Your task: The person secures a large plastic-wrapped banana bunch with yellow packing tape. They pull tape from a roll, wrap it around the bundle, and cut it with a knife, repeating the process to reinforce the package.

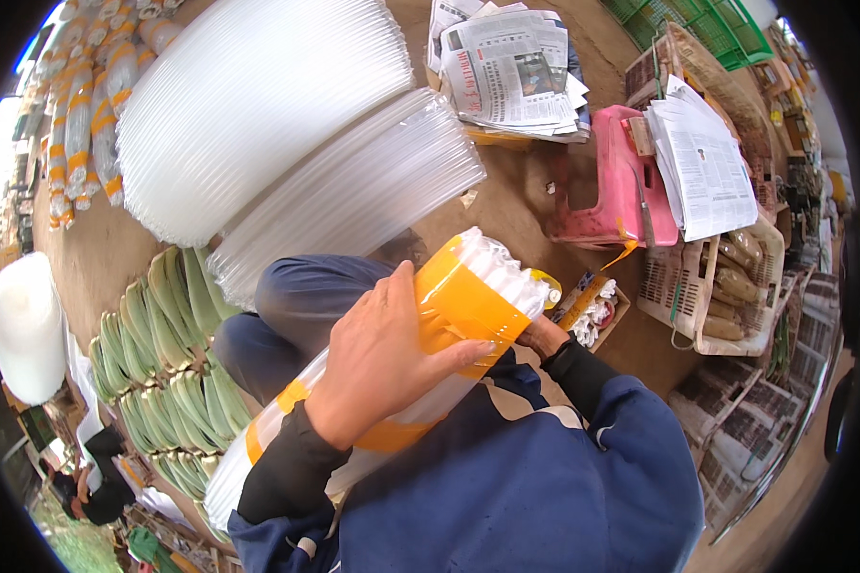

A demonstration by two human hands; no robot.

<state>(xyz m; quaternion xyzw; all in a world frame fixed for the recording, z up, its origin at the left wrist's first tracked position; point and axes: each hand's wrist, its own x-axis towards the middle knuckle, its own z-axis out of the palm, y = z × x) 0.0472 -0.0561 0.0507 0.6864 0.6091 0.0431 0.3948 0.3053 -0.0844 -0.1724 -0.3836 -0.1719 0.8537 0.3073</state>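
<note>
Across my lap lies a long bundle in clear plastic (315, 422), bound with bands of orange tape (462, 294). White crumpled wrapping (502, 265) sticks out of its upper end. My left hand (380, 351) is wrapped over the bundle, its thumb lying across the near side on the tape. At the bundle's upper right end is my right hand (541, 336); its fingers are hidden behind the bundle, so its grip cannot be seen. Beside that end, a small yellow item (547, 283) shows in part.
Large stacks of clear plastic sleeves (272, 93) stand ahead. Long green leaves (172, 322) lie in rows at left. A pink stool (631, 179) holds newspapers (702, 161) and a knife (646, 218). A small open box (598, 315) and a plastic crate (767, 315) stand at right.
</note>
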